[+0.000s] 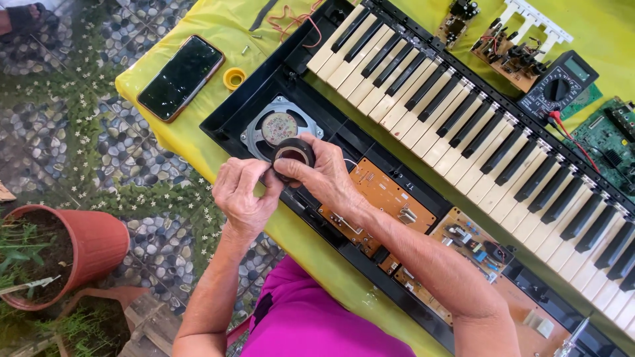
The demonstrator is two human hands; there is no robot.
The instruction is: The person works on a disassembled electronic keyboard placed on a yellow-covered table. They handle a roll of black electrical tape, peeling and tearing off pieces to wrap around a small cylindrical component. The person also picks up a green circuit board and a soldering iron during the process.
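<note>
Okay, left to right. Pot (63, 254) sits on the floor off the table's left edge, no concern. Phone (180, 77) lies flat near the table's left corner, and the yellow ring (233, 78) sits just beside it, with a loose screw (245, 48) close by. Keep all three well clear of your elbows.

Your left hand (243, 195) has its fingers curled in, tips pinching at the near edge of the tape roll (293, 157); looks like you're picking for the free end, though I cannot tell whether you have it. Use a nail to lift it, don't dig at it.

Tape roll is held up over the open keyboard (463, 112), just in front of the speaker (278, 129) at the case's left end. Your right hand (325, 173) clamps it, thumb on the near side and fingers wrapped over the top. Hold it by the rim, not the face, so it can turn as tape comes off.

Pull slowly and keep the strip off the speaker cone and the brown boards (383, 198) just right of your hands. Sticky side up, away from the wires.

Further right along the far edge: multimeter (559, 84) with leads trailing, green board (612, 142) at the right corner. Don't drag tape across either.
</note>
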